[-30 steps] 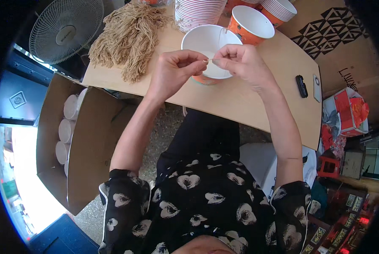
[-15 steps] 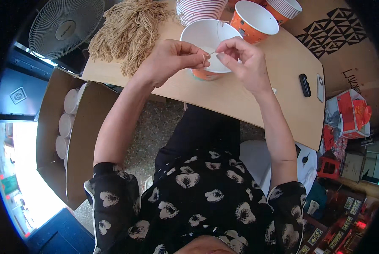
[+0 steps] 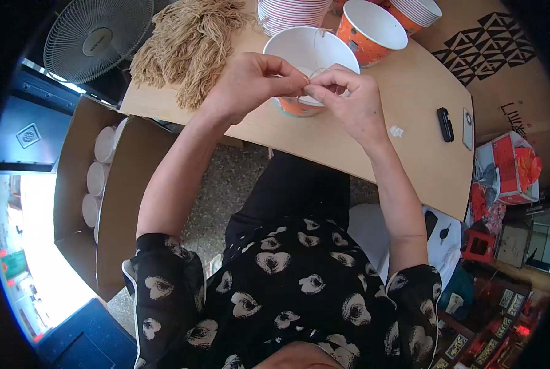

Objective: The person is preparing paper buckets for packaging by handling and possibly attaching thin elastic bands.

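Observation:
A paper tub (image 3: 293, 55), white inside and orange-patterned outside, stands upright at the table's near edge. My hands meet over its near rim. A thin tan string (image 3: 317, 34) hangs over its far rim, and more of it runs down to my fingers. My left hand (image 3: 256, 85) is closed, pinching the string between thumb and fingers. Against its fingertips, my right hand (image 3: 347, 95) is closed in a pinch on the same string. The fingers hide most of the piece between them.
Left of the tub lies a heap of tan strings (image 3: 195, 52). Behind stand a stack of tubs (image 3: 294, 13) and another orange tub (image 3: 373, 34). At right are a black object (image 3: 444, 125) and a paper scrap (image 3: 396, 131). An open carton (image 3: 130, 203) holds white tubs.
My right hand has moved slightly left and down, bringing its fingertips against those of my left hand. The paper scrap on the table now shows beside my right wrist.

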`<state>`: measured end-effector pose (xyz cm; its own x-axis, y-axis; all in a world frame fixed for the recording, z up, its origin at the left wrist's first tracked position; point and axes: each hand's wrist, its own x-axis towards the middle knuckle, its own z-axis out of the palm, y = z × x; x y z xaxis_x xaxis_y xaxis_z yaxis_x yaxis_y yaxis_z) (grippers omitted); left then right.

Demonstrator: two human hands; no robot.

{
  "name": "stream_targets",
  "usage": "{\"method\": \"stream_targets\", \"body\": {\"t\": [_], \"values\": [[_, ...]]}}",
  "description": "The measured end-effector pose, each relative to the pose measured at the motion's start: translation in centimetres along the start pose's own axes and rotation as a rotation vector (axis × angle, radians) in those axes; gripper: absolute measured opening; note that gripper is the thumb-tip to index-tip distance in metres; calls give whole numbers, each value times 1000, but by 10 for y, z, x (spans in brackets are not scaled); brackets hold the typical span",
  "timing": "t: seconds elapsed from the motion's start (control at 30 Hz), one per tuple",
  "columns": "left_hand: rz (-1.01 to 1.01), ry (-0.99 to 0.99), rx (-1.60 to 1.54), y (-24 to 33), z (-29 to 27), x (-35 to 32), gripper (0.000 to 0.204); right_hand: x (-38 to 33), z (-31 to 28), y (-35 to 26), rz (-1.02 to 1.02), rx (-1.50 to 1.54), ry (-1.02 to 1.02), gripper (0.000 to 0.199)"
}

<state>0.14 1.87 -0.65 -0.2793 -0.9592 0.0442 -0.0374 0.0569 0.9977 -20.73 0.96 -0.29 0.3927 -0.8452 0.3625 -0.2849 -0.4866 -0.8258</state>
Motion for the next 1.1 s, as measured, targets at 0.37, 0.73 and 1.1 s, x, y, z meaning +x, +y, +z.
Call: {"method": "stream_targets", "body": {"t": [0.37, 0.73, 1.1], "values": [[-69, -35, -241, -3, -2, -1, 25, 1, -1, 3, -104, 17, 20, 6], [-52, -9, -235, -7, -1, -2, 22, 2, -6, -1, -7, -53, -49, 16], [-40, 18, -175, -5, 4, -3, 21, 0, -2, 0, -37, -40, 11, 10]]}}
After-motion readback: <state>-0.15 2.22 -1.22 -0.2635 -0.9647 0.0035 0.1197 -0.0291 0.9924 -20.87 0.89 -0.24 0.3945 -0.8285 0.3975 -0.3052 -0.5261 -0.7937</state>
